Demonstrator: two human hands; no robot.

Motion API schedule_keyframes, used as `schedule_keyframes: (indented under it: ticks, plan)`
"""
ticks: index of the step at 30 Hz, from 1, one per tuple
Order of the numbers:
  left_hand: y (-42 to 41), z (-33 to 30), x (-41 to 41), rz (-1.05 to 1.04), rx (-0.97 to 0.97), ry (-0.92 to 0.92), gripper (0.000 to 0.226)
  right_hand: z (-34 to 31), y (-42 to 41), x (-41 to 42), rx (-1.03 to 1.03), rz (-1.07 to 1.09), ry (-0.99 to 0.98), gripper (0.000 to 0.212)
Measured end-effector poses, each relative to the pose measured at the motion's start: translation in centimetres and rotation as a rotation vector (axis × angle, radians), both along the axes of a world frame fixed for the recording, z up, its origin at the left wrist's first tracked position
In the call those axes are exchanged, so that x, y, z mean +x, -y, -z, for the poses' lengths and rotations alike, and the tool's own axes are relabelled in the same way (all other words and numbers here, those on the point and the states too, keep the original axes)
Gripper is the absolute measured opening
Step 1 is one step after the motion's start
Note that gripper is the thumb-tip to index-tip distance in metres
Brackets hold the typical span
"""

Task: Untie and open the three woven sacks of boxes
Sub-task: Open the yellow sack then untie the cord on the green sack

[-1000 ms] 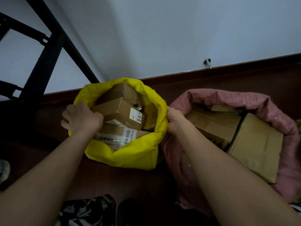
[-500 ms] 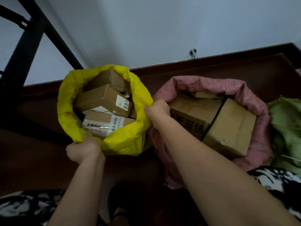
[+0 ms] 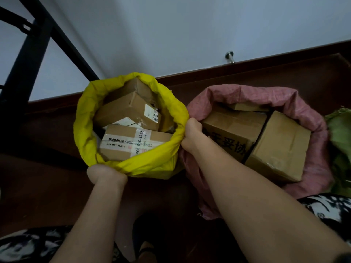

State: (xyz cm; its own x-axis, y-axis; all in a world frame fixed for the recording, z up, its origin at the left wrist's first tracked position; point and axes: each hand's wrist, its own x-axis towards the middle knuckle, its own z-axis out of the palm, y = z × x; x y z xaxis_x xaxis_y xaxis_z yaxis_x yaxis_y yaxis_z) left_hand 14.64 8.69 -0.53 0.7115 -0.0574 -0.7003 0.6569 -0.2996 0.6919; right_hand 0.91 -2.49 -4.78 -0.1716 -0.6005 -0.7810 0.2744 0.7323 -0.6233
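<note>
"HEY HEY BLACK" reads the taped box (image 3: 133, 143) in the open yellow sack (image 3: 86, 118), just above the left hand (image 3: 103, 172), which pinches the near rim. The right hand (image 3: 191, 134) grips the sack's right rim (pink sack (image 3: 313, 168) beside it, open, holding plain boxes (image 3: 279, 147)). Green sack (image 3: 340, 130) farther right.

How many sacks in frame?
3: yellow sack left, held by both hands; pink sack beside it on the right; green sack cut off at right edge.
</note>
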Motion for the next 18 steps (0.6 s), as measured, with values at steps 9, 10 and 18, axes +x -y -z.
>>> schedule_keyframes:
  ticks: [9,10,18]
  plan:
    - [1.9,1.6,4.1,0.108,0.389,0.635,0.046,1.5,-1.8,0.6,-0.436,-0.335,-0.385,0.046]
    - [2.4,1.7,4.9,0.159,0.447,0.674,0.049,1.8,-1.8,0.7,-0.458,-0.328,-0.413,0.041]
    - [3.9,2.9,9.9,0.304,0.471,0.407,0.041,2.7,-1.1,0.1,-0.296,-0.113,-0.322,0.04]
